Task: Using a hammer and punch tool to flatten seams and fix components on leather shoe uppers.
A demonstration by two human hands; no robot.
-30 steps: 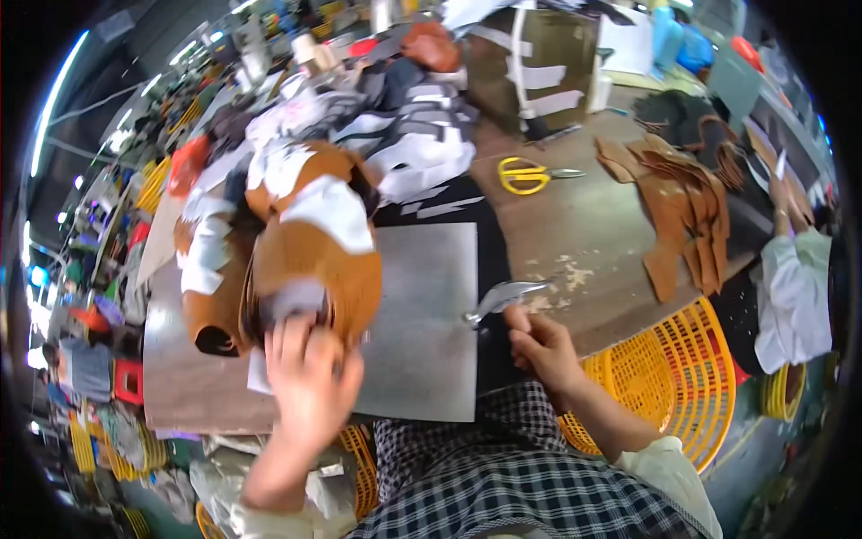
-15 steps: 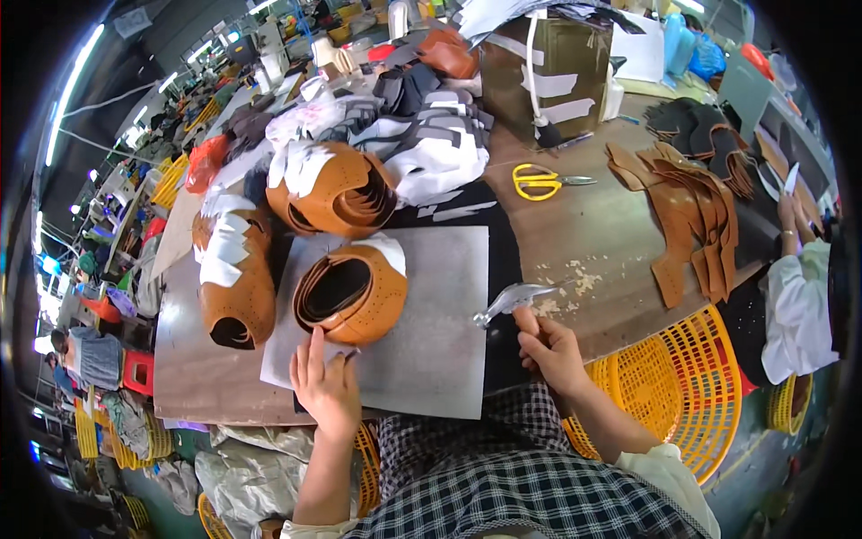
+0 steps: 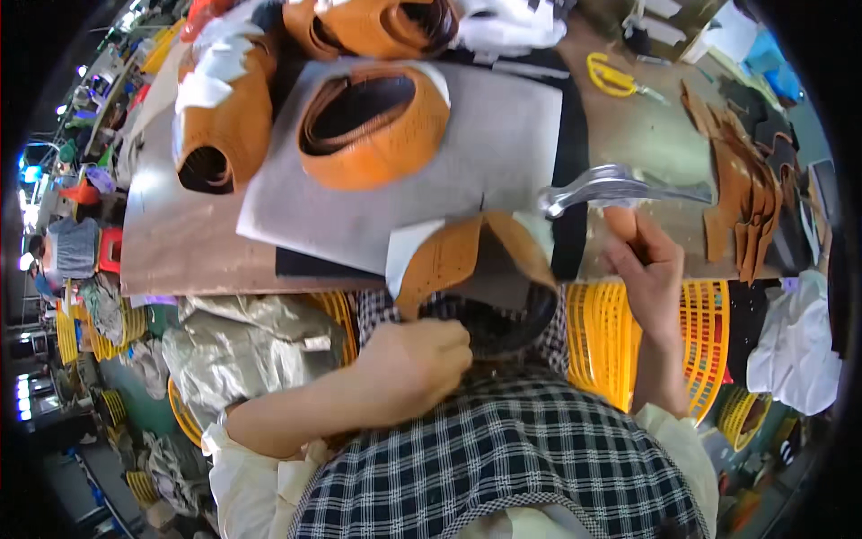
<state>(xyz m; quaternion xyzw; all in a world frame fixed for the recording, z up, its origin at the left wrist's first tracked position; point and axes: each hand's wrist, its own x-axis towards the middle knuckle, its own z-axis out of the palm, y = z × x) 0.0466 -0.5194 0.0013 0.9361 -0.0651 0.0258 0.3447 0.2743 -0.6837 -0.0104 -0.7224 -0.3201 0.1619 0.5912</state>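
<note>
**op:** Cluttered workshop bench from my feed; brown worktop (image 3: 180,260) with a grey rectangular cutting mat (image 3: 503,153) on it, yellow plastic crates (image 3: 709,332) below the edge. My left hand (image 3: 415,364) is curled tight round the dark rim of an orange perforated leather shoe upper (image 3: 462,260), pulled down off the mat to my lap, I guess so it's braced against my body; my right hand (image 3: 648,265) is wrapped round the handle of a silver metal hand tool (image 3: 611,187), its head out over the mat's edge, close to the piece.

**reply:** what's the other stuff up top?

**op:** Another orange upper, rolled into a loop (image 3: 373,126), sits on the mat; more of them with white lining (image 3: 224,117) are stacked to the left, probably just a queue; yellow-handled scissors (image 3: 615,76) lie far right, out of the way, near a row of brown leather cut pieces (image 3: 736,180).
</note>
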